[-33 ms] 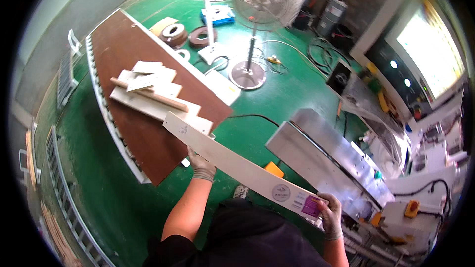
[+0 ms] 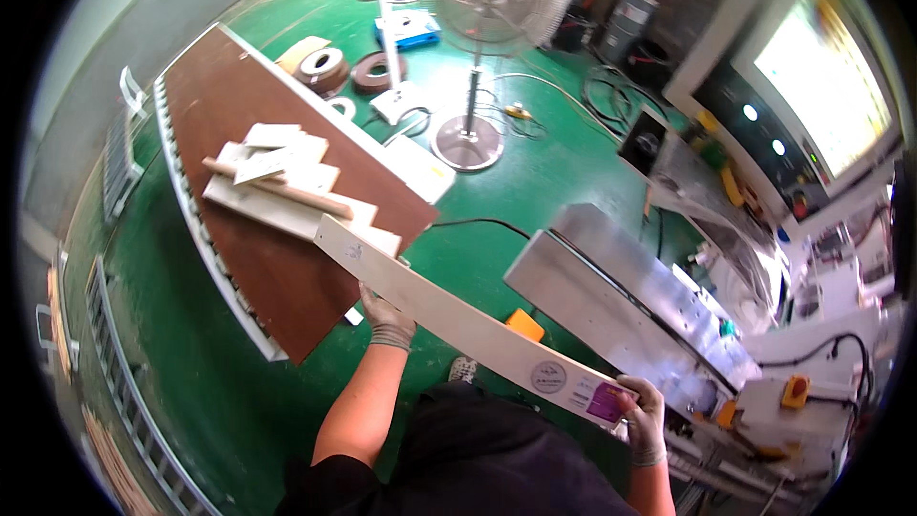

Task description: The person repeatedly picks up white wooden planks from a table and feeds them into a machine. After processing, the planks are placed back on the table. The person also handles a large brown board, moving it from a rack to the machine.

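Observation:
A long cream board (image 2: pixel 454 317) slants in front of me, held by both hands. It carries a round grey mark and a purple and white label near its right end. My left hand (image 2: pixel 387 315), in a pale glove, is closed on the lower edge, left of the middle; some fingers are hidden behind the board. The gloved right hand (image 2: pixel 644 413) grips the labelled end, thumb on the face. Beyond the board's left end, a loose pile of cream boards (image 2: pixel 315 215) lies on a brown-topped table (image 2: pixel 215 100).
To the right stands a machine with a flat metal bed (image 2: pixel 602 296) and a bright screen (image 2: pixel 823 76). A yellow object (image 2: pixel 525 325) is beside the bed. A pedestal fan (image 2: pixel 468 139) and tape-like rolls (image 2: pixel 323 69) stand farther off. Cables cross the green floor.
The surroundings have shifted slightly left in the view, while the board and both hands keep nearly the same place. Both hands still hold the board.

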Available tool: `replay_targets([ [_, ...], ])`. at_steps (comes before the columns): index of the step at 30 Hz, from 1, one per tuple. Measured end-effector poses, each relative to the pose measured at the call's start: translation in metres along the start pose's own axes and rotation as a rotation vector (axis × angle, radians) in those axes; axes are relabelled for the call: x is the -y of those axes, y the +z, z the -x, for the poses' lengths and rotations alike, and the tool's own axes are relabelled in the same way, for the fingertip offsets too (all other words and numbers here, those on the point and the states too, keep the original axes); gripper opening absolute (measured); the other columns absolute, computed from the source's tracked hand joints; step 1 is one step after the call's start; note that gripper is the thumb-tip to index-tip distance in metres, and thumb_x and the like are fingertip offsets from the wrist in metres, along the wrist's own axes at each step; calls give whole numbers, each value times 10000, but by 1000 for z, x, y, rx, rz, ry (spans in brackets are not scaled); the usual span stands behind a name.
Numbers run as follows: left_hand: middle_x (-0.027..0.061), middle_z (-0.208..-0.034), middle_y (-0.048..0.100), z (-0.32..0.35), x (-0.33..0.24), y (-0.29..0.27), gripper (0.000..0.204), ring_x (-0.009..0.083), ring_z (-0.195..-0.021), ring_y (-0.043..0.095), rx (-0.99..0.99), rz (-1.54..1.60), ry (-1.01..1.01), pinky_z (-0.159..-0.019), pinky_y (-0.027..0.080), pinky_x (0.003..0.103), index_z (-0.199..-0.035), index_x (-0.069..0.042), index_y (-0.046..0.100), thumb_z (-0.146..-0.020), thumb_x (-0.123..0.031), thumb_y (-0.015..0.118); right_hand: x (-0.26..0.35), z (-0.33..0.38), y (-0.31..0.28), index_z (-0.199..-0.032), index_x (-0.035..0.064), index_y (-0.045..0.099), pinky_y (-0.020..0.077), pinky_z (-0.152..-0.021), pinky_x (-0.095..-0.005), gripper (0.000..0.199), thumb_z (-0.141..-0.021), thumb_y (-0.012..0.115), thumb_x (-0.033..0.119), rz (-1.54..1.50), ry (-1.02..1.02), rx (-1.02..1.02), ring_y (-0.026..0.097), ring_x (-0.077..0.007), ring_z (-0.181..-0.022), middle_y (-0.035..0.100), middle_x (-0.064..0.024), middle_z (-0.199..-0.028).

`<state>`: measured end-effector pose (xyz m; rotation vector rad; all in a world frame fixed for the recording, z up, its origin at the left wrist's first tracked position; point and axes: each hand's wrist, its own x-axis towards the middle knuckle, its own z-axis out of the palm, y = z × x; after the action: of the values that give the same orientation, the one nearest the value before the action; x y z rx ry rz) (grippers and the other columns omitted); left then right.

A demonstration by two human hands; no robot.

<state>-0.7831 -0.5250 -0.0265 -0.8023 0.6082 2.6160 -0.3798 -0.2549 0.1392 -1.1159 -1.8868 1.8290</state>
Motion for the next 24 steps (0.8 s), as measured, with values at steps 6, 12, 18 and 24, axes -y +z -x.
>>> replay_targets([
  [6,90,-1455,633,28,122,36,536,316,-1327,611,299,-449,-364,-1154,475,523,-1493,-106,550,-1150,-498,426,-27,98,-94,-1249,-19,686,550,-932,-318,450,-893,857,197,-18,168,-267,669,-138,-1013,738,-56,-1072],
  [12,72,-1420,655,136,208,84,512,283,-1328,626,515,-650,-936,-1132,528,493,-1468,-111,558,-1087,-444,628,-68,229,-135,-971,19,810,598,-803,-377,640,-736,887,610,791,601,-366,773,-260,-840,793,-144,-882],
  [18,60,-1287,706,208,287,45,319,257,-1230,679,574,-799,-1377,-1084,556,504,-1357,-109,618,-1103,-301,643,-111,272,-55,-891,47,767,533,-786,-506,766,-858,629,800,705,647,-481,722,-420,-891,756,-204,-902],
  [24,82,-1262,714,289,333,25,382,195,-1132,707,812,-1282,-1464,-1016,597,389,-1384,-12,610,-1078,-225,693,-177,275,43,-854,-10,706,523,-693,-462,662,-1007,639,630,417,570,-933,735,-338,-794,688,-225,-807],
])
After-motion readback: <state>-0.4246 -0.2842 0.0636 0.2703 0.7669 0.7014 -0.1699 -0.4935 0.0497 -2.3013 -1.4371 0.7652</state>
